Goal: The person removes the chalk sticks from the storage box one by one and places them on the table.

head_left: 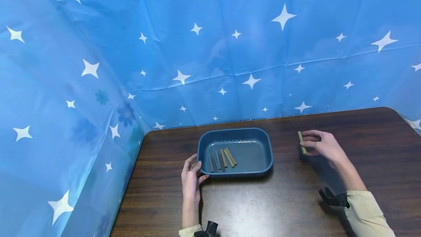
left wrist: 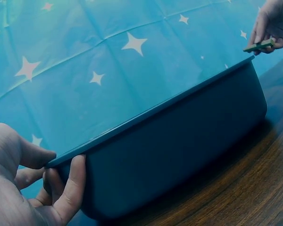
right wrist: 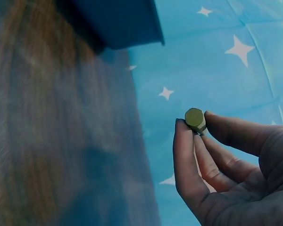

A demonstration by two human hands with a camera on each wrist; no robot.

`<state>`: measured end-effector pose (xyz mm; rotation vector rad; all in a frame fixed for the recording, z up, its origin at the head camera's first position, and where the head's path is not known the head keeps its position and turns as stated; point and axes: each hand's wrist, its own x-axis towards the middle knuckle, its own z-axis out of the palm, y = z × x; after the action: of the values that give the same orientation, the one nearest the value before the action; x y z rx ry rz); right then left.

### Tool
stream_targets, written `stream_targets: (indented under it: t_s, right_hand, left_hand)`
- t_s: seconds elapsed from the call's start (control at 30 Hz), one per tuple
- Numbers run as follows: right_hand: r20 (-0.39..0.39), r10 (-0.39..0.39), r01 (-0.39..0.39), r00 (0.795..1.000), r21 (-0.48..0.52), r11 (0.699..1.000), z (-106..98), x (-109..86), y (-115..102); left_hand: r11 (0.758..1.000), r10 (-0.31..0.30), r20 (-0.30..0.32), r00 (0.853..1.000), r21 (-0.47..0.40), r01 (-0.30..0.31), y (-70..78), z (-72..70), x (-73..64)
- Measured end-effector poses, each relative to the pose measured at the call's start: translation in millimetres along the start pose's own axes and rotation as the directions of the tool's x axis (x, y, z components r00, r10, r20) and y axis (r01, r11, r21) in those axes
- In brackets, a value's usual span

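Note:
A blue rectangular bin (head_left: 251, 156) stands on the table. My left hand (head_left: 190, 182) holds its front left corner; in the left wrist view the thumb lies at the rim and fingers press the outer wall (left wrist: 170, 136). Several thin sticks, among them a brown stick (head_left: 224, 158) and a yellow-green stick (head_left: 229, 159), lie in the left part of the bin. To the right of the bin, my right hand (head_left: 323, 146) pinches another yellow-green stick (head_left: 302, 143) between thumb and fingers, above the table. Its hexagonal end (right wrist: 194, 117) faces the right wrist camera.
The dark wood-grain table (head_left: 243, 207) has its back edge along a blue curtain (head_left: 230, 54) with white stars. More of this curtain hangs along the left side. A black strap mount (head_left: 333, 198) sits on the right wrist, another mount (head_left: 207, 229) on the left.

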<state>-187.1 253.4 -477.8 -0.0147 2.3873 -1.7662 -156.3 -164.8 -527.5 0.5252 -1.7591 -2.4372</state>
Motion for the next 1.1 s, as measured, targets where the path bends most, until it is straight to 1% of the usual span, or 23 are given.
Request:
stream_targets:
  t_s: [0.23,0.53,0.67,0.87,0.97,1.03,1.1]
  right_hand:
    - [-0.009,0.014,-0.014,1.000,0.017,1.000,-3.1,-2.3,12.9]
    - [-0.011,0.046,-0.047,0.999,-0.078,0.996,-4.2,-4.2,27.7]
    - [-0.026,0.063,-0.065,0.998,-0.115,0.991,-4.3,-5.0,33.8]
    - [-0.056,0.060,-0.069,0.997,-0.176,0.982,-1.7,-5.3,40.3]
    - [-0.076,0.046,-0.064,0.996,-0.239,0.969,1.0,-4.0,40.1]
    - [-0.096,0.022,-0.052,0.995,-0.321,0.946,2.8,-2.5,39.4]
    - [-0.116,-0.005,-0.042,0.993,-0.404,0.914,5.1,-1.2,38.8]
  left_hand:
    - [1.000,0.005,-0.005,1.000,0.009,-0.005,-0.4,0.6,-0.6]
    - [1.000,0.001,-0.004,1.000,0.017,0.000,0.9,1.8,-1.5]
    - [1.000,-0.003,-0.006,1.000,0.029,0.003,0.9,1.9,-2.4]
    - [0.999,0.003,-0.009,1.000,0.035,-0.003,-0.5,1.7,-1.3]
    - [0.999,0.009,-0.008,1.000,0.032,-0.009,-1.1,1.6,-0.2]
    - [1.000,0.008,-0.008,1.000,0.026,-0.008,-1.1,1.8,0.1]
    - [1.000,0.005,-0.009,1.000,0.021,-0.005,-1.1,2.0,-0.3]
